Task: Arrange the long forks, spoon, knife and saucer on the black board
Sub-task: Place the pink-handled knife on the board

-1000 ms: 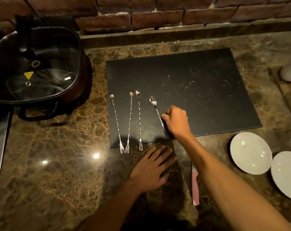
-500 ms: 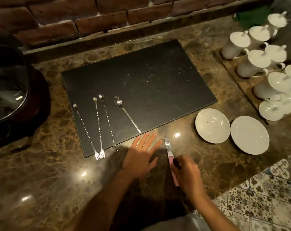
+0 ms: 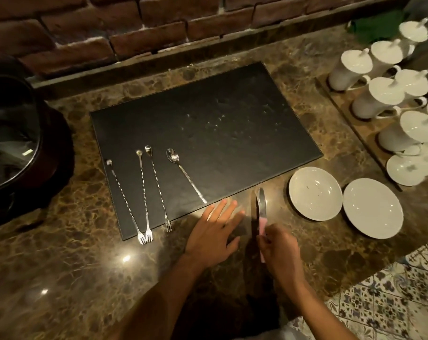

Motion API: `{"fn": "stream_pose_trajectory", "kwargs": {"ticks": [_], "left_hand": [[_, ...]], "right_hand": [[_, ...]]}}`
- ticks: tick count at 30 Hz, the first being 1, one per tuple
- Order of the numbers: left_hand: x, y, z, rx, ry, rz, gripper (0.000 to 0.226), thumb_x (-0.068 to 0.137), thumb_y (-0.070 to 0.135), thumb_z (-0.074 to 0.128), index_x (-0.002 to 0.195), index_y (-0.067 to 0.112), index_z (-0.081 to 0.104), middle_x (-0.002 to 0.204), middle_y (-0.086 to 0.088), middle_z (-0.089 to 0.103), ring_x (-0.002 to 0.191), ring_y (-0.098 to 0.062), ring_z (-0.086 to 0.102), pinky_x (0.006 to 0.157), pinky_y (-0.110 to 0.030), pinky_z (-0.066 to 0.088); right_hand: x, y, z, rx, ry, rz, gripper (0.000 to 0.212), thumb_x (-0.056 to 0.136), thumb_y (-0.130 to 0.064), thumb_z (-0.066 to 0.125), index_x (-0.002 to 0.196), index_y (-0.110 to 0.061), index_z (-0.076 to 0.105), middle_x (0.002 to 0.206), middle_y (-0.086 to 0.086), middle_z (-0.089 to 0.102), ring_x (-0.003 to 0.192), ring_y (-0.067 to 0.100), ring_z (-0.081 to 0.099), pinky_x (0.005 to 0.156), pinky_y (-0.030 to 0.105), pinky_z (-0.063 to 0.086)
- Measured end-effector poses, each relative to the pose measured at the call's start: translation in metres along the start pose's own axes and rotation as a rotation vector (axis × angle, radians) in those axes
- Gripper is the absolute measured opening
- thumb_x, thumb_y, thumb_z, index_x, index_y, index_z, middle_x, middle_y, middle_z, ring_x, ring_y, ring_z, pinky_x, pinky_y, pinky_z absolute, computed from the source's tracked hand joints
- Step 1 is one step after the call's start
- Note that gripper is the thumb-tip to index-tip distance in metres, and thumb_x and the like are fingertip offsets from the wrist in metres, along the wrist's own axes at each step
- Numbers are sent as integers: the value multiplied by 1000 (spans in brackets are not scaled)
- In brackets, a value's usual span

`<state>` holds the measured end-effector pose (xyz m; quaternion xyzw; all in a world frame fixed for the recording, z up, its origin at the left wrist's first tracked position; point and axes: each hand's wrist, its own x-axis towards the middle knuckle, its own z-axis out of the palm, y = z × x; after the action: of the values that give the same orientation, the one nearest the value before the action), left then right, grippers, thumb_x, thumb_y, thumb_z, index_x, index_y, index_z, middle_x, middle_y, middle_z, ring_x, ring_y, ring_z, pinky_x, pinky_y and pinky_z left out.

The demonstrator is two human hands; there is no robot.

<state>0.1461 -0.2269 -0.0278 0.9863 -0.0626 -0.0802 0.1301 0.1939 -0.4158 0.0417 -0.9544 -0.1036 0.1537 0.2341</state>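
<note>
The right hand (image 3: 279, 249) is clamped around the pink handle of the knife (image 3: 260, 212), whose blade points away from the person toward the near edge of the black board (image 3: 220, 123). The knife's long axis runs roughly front to back, close to parallel with the spoon (image 3: 186, 176) lying just to its left on the board, so the coming move looks like a short push forward and slightly left, into the bare strip to the right of the spoon. The right hand is clearly the nearer one for this; the left hand (image 3: 214, 235) lies flat on the marble counter (image 3: 60, 278), fingers spread and holding nothing, just short of the board's edge. 3 long forks (image 3: 144, 197) already lie on the left part of the board, tines overhanging the near edge. 2 white saucers (image 3: 314, 193) sit empty on the counter, right of the knife and off the board.
</note>
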Motion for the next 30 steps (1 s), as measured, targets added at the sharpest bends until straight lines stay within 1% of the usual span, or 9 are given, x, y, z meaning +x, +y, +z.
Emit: {"fn": "stream_pose_trajectory", "kwargs": {"ticks": [3, 5, 7, 8, 10, 14, 18, 26, 30], "left_hand": [[0, -1, 4, 0, 20, 13, 72, 94, 57, 46, 157, 26, 32, 169, -7, 23, 157, -29, 19, 126, -49, 20], [0, -1, 6, -2, 40, 8, 74, 93, 56, 47, 159, 27, 30, 169, -5, 23, 156, -28, 20, 125, -48, 17], [1, 0, 5, -3, 45, -5, 74, 93, 57, 46, 159, 29, 28, 169, -4, 26, 156, -26, 21, 125, -45, 13], [2, 0, 5, -6, 44, -10, 72, 93, 57, 46, 158, 30, 30, 168, -3, 28, 155, -26, 21, 124, -45, 12], [3, 0, 3, -10, 36, -10, 69, 94, 57, 46, 156, 29, 34, 167, -3, 31, 156, -26, 23, 124, -45, 13], [1, -1, 3, -46, 50, 19, 62, 94, 53, 50, 150, 25, 45, 158, -7, 46, 153, -30, 30, 124, -48, 27], [0, -2, 4, -67, 89, 24, 56, 94, 51, 54, 142, 23, 51, 147, -8, 56, 147, -31, 38, 121, -48, 32], [0, -3, 8, -98, 130, 36, 53, 93, 48, 57, 139, 23, 50, 146, -7, 53, 146, -31, 38, 124, -47, 25], [0, -3, 5, -123, 104, 35, 51, 94, 47, 56, 138, 22, 52, 145, -8, 54, 146, -31, 38, 122, -49, 28]], "right_hand": [[39, -26, -8, 6, 25, -103, 14, 87, -20, 67, 78, -23, 56, 70, -14, 51, 60, 2, 47, 50, 12, 29], [69, -49, -10, 41, 14, -92, 17, 86, -23, 64, 74, -24, 52, 68, -16, 48, 60, 7, 45, 50, 13, 24], [100, -73, -8, 58, -33, -72, 12, 83, -25, 61, 76, -19, 54, 69, -9, 52, 67, 20, 50, 52, 25, 29], [113, -84, -5, 38, -53, -79, 11, 83, -26, 61, 82, -15, 58, 75, -2, 57, 75, 25, 54, 58, 29, 32], [132, -103, 2, -3, -87, -83, 19, 86, -26, 61, 97, -10, 60, 93, 10, 64, 92, 32, 57, 70, 33, 37], [149, -128, 18, -25, -125, -109, 22, 88, -23, 58, 102, -5, 58, 104, 17, 62, 99, 40, 57, 77, 38, 42], [157, -139, 31, -84, -152, -81, 28, 90, -21, 57, 110, -3, 59, 113, 19, 60, 102, 43, 58, 83, 41, 46], [159, -142, 39, -138, -97, -51, 29, 92, -20, 57, 114, -2, 56, 111, 19, 59, 102, 40, 60, 82, 43, 49], [156, -140, 38, -124, -96, -78, 31, 92, -21, 56, 116, -1, 54, 114, 20, 57, 103, 42, 58, 84, 44, 48]]}}
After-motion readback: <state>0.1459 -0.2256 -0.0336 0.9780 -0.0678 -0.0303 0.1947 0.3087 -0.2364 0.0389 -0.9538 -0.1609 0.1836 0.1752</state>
